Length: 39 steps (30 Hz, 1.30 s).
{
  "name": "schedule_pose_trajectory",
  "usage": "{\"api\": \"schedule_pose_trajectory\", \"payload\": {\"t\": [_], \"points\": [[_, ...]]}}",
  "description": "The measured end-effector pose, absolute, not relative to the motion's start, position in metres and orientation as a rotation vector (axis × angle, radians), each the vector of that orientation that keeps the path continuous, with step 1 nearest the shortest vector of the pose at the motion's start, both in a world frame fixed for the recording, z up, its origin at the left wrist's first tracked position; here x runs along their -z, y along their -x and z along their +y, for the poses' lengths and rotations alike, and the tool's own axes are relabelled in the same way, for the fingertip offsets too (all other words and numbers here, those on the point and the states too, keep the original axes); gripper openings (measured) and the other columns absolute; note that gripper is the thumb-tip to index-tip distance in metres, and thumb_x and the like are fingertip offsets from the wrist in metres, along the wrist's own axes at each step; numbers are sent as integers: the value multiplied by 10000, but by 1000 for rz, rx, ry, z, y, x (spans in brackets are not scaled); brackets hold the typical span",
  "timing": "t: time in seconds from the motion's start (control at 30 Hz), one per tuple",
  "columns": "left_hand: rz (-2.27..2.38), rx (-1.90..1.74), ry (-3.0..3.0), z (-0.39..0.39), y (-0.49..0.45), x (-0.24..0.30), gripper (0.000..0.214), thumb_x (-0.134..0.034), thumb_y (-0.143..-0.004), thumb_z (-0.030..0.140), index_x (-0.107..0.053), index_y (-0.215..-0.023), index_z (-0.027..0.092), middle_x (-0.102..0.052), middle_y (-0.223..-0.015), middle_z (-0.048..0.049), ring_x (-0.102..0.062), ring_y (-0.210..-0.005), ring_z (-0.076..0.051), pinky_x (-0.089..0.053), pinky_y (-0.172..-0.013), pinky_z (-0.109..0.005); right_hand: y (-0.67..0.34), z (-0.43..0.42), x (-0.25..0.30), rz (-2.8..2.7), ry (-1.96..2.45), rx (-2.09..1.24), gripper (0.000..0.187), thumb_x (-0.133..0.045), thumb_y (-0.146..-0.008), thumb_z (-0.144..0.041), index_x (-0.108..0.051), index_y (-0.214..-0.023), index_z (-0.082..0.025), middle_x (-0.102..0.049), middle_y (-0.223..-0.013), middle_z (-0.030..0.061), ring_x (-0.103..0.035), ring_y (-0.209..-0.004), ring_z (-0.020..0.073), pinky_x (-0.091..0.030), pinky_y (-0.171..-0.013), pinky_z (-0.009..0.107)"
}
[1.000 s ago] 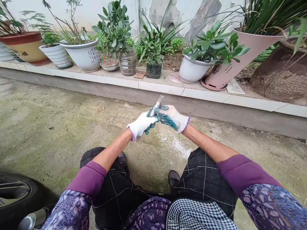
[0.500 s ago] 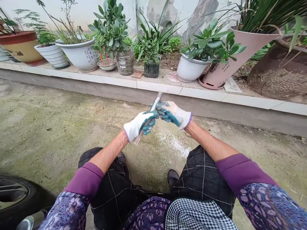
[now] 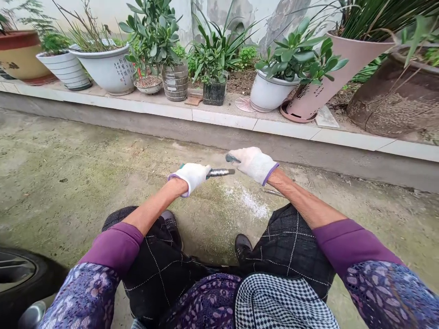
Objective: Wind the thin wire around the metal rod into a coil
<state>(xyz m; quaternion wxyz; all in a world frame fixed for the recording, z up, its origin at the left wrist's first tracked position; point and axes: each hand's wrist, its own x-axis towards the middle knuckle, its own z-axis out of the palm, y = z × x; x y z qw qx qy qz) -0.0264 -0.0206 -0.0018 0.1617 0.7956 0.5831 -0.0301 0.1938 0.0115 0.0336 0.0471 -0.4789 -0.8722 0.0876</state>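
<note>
My left hand (image 3: 192, 177), in a white glove with green coating, is closed around a rod (image 3: 221, 172). The rod's visible part is silvery and ridged, with a dark tip pointing right. My right hand (image 3: 253, 163), gloved the same way, is just above and to the right of that tip, apart from it. Its fingers are curled and seen from the back, so whatever they hold is hidden. A thin, pale stick-like piece (image 3: 272, 192) shows below the right wrist; I cannot tell whether it is in the hand or on the ground.
White powder (image 3: 255, 205) is scattered on the concrete ground (image 3: 85, 169) between my feet. Potted plants, among them a white pot (image 3: 270, 93) and a pink pot (image 3: 318, 87), line a tiled ledge (image 3: 222, 119) ahead. A car wheel (image 3: 24, 274) stands at the lower left.
My hands, which were together on the tilted rod, have moved apart. The rod has swung to nearly level in my left hand, and my right hand has let go of it.
</note>
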Motion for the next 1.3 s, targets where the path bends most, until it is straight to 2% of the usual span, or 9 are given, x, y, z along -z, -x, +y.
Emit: {"api": "schedule_pose_trajectory", "payload": {"t": [0.1,0.23,0.33,0.43,0.57,0.7,0.8,0.93,1.3], "points": [[1485,-34,-2189,-29,24,-7,144,-679,-754,231,-676,-898,226,-546,-594,-10,-578,-644,-202,-425,-661,-283,-197,24,-29,-2496,1379,-539,136,-599,-767,-153,-709,-825,-207,-684,-751,33,-563,-674,161,-379,-629,277],[1355,-624,-1906,-28,30,-24,199,-685,-747,325,-678,-897,194,-564,-643,28,-494,-591,-132,-398,-590,-231,-186,26,-22,-2142,1337,-1054,166,-543,-781,-217,-706,-798,-190,-539,-562,-24,-428,-492,108,-329,-484,244],[1471,-753,-1851,-16,41,-24,141,-671,-756,306,-654,-820,181,-534,-619,31,-460,-568,-119,-365,-563,-219,-168,14,-17,-2170,1202,-1149,193,-519,-797,-222,-708,-796,-189,-563,-593,-23,-445,-514,100,-342,-506,235],[1712,-550,-1968,-3,53,-13,79,-683,-754,216,-612,-742,185,-479,-569,29,-476,-574,-129,-359,-587,-224,-155,-1,-14,-2387,1129,-986,175,-533,-798,-191,-704,-757,-192,-656,-708,-6,-520,-625,113,-380,-612,242],[1862,-228,-2181,-3,60,3,155,-639,-774,63,-575,-687,174,-380,-491,38,-547,-606,-160,-406,-657,-242,-161,-4,-17,-2592,1221,-725,196,-547,-837,-258,-733,-836,-198,-671,-705,8,-507,-601,131,-356,-592,260],[1703,266,-2371,-19,46,-3,139,-605,-794,69,-676,-831,183,-546,-556,-11,-608,-618,-192,-451,-665,-283,-182,18,-25,-2503,1256,-625,245,-511,-829,-224,-741,-902,-185,-726,-874,31,-586,-751,154,-413,-702,253],[1571,170,-2386,-28,35,-17,245,-561,-868,242,-704,-1067,229,-690,-748,-36,-649,-696,-192,-474,-687,-282,-190,31,-27,-2404,1300,-762,249,-494,-802,-187,-732,-869,-163,-718,-842,33,-583,-719,144,-421,-691,251],[1554,-163,-2307,-23,38,-26,355,-480,-925,358,-666,-1185,204,-736,-975,-24,-667,-851,-158,-484,-745,-230,-175,21,-18,-2461,1327,-933,248,-484,-817,-174,-725,-870,-156,-691,-783,31,-527,-608,119,-396,-600,245],[1756,640,-2451,1,48,11,306,-476,-870,102,-702,-1069,151,-725,-958,-187,-707,-931,-313,-525,-794,-405,-151,-4,-24,-2827,1425,-512,238,-493,-896,-266,-722,-917,-207,-675,-764,59,-532,-624,161,-303,-564,291]]}}
